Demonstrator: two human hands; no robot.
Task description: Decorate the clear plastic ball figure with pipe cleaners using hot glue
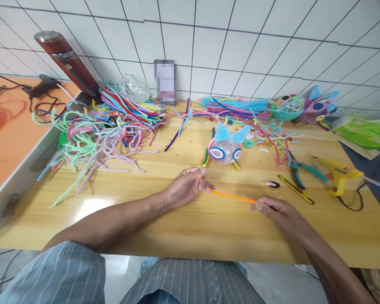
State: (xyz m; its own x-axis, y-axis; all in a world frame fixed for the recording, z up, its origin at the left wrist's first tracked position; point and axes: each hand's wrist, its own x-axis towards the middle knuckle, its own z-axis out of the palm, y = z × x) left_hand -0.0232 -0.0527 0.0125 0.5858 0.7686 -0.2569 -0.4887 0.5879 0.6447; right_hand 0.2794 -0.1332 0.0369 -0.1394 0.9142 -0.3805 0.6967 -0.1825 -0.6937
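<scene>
An orange pipe cleaner (231, 196) is stretched between my two hands, just over the front half of the wooden table. My left hand (188, 185) is closed on one end, the fingers pinching it. At the other end my right hand (272, 207) grips it between thumb and fingers. Just beyond the left hand stands a clear ball figure (224, 151) with blue pipe-cleaner ears, ringed blue and white eyes and dark green-and-yellow legs.
Pipe cleaners (107, 139) lie heaped at the left, near a red-brown thermos (68, 61). A phone (165, 82) leans on the tiled wall. To the right are pliers (304, 169), a yellow pen-like tool (296, 190) and a yellow glue gun (338, 177). Finished-looking balls (287, 107) stand behind.
</scene>
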